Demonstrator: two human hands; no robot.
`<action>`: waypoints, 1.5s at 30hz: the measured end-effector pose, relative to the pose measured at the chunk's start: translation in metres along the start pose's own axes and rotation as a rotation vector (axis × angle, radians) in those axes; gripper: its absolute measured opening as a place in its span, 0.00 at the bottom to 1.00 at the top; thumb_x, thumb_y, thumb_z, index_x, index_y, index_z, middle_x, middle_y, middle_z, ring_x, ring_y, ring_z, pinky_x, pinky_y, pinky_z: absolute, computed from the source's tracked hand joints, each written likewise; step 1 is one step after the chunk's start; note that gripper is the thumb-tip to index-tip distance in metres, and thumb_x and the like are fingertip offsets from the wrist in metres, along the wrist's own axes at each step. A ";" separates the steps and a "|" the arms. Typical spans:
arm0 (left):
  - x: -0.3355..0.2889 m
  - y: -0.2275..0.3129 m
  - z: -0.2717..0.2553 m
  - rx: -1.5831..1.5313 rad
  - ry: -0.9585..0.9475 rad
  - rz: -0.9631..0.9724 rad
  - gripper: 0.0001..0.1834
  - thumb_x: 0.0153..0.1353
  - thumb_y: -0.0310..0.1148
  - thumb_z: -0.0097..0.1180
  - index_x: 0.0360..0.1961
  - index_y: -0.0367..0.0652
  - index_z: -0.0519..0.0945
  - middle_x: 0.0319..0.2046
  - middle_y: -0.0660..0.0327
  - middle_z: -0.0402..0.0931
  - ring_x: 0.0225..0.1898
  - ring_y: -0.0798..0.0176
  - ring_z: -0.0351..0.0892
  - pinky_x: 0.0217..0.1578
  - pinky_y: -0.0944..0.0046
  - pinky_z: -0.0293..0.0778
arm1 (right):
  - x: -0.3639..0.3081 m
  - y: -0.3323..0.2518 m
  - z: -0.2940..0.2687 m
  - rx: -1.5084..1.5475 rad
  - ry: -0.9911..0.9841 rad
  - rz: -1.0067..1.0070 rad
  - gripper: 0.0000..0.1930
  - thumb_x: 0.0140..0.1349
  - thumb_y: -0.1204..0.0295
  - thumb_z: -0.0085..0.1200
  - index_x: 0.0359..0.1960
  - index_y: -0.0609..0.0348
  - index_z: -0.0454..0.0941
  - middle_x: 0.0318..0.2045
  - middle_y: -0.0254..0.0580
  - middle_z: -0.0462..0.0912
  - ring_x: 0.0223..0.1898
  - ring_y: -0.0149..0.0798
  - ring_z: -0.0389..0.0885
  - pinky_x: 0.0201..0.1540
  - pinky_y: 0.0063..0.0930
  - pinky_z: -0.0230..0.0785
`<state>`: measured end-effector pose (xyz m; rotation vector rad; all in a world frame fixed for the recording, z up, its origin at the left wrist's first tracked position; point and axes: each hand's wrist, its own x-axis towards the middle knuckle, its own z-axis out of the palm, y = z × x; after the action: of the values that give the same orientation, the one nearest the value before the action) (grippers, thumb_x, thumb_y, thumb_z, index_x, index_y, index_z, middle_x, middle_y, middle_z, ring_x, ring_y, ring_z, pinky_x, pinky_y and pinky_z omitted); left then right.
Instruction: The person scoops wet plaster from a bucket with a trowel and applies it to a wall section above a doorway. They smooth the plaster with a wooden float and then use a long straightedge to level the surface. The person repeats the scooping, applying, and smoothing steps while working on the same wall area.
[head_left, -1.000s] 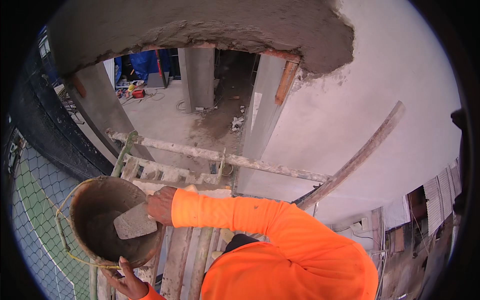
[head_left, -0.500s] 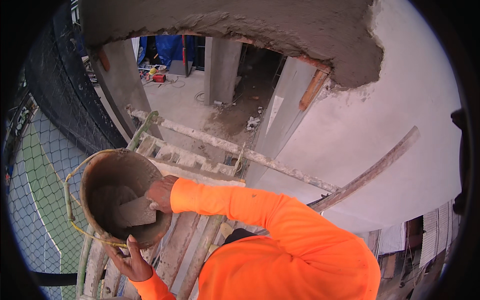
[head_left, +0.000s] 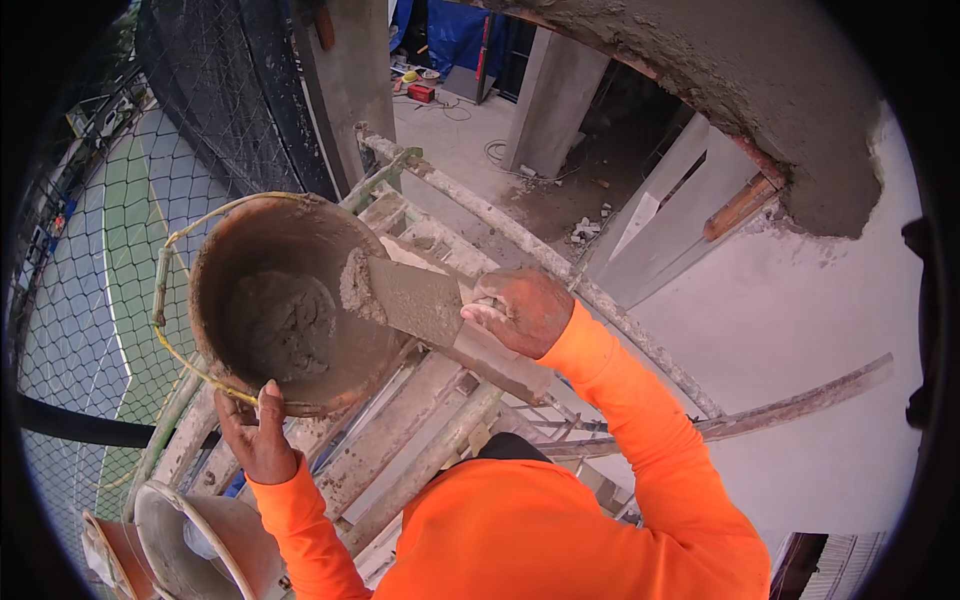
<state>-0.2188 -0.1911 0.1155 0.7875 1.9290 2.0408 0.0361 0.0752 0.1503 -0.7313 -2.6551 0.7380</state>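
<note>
A round mortar bucket (head_left: 215, 285) is tilted toward me at the left, with wet grey mortar (head_left: 285, 325) in its bottom. My left hand (head_left: 258, 435) grips its near rim, thumb over the edge and fingers underneath. In my right hand (head_left: 522, 308) is a trowel (head_left: 425, 303), held by its handle, which the fingers mostly hide. The flat blade points left, its tip at the bucket's right rim. A lump of mortar (head_left: 360, 287) clings to that tip. The bucket's yellow cord handle (head_left: 172, 340) hangs on its left side.
Scaffold planks (head_left: 390, 435) and a mortar-crusted rail (head_left: 480, 205) lie below and beyond the bucket. Two more buckets (head_left: 185, 530) stand at lower left. Netting (head_left: 80, 260) borders the left. Fresh mortar (head_left: 760, 100) coats the beam at upper right, beside a pale wall (head_left: 800, 320).
My right hand has drawn the trowel out of the bucket to the right, with mortar on its tip. My left hand stays on the rim. The view has shifted, bringing two buckets into sight.
</note>
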 end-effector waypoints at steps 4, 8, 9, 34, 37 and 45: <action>0.018 -0.020 -0.023 -0.122 0.103 -0.137 0.26 0.74 0.30 0.58 0.70 0.39 0.68 0.59 0.57 0.73 0.51 0.63 0.80 0.46 0.63 0.84 | -0.046 0.019 -0.051 -0.051 0.032 0.009 0.21 0.70 0.53 0.58 0.42 0.61 0.84 0.36 0.57 0.85 0.42 0.65 0.83 0.46 0.54 0.74; 0.059 -0.089 -0.081 -0.091 0.134 -0.154 0.37 0.72 0.40 0.63 0.77 0.44 0.62 0.67 0.53 0.69 0.61 0.58 0.77 0.45 0.55 0.86 | -0.098 0.024 -0.117 0.204 -0.064 -0.039 0.20 0.72 0.55 0.58 0.41 0.63 0.84 0.34 0.58 0.84 0.37 0.63 0.82 0.43 0.50 0.74; 0.069 -0.112 -0.103 -0.144 0.146 -0.191 0.39 0.69 0.37 0.66 0.77 0.43 0.62 0.68 0.53 0.69 0.63 0.58 0.77 0.47 0.55 0.86 | -0.109 0.026 -0.129 0.264 -0.046 -0.054 0.18 0.72 0.57 0.59 0.40 0.63 0.84 0.32 0.51 0.85 0.32 0.51 0.83 0.39 0.42 0.74; -0.015 -0.025 0.031 -0.091 0.246 -0.098 0.29 0.68 0.29 0.64 0.68 0.42 0.69 0.51 0.59 0.75 0.44 0.67 0.78 0.37 0.66 0.81 | 0.115 -0.086 0.073 -0.216 -0.253 -0.211 0.12 0.66 0.66 0.59 0.45 0.59 0.84 0.47 0.53 0.86 0.51 0.55 0.85 0.53 0.52 0.77; -0.014 -0.028 0.004 -0.144 0.241 -0.115 0.20 0.69 0.27 0.60 0.60 0.43 0.71 0.46 0.63 0.75 0.42 0.70 0.77 0.36 0.69 0.80 | 0.102 -0.083 0.090 0.011 0.002 -0.470 0.14 0.63 0.71 0.59 0.49 0.61 0.83 0.48 0.51 0.83 0.51 0.54 0.83 0.54 0.47 0.76; 0.032 -0.062 -0.061 -0.213 0.265 -0.200 0.22 0.68 0.34 0.60 0.62 0.46 0.71 0.43 0.64 0.75 0.41 0.67 0.79 0.32 0.60 0.84 | -0.009 0.043 0.101 -0.275 0.222 0.140 0.26 0.67 0.57 0.60 0.58 0.64 0.73 0.55 0.54 0.76 0.59 0.59 0.75 0.63 0.54 0.69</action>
<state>-0.2896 -0.2204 0.0630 0.2755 1.7886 2.2647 0.0201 0.0621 0.0427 -1.0156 -2.5454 0.3019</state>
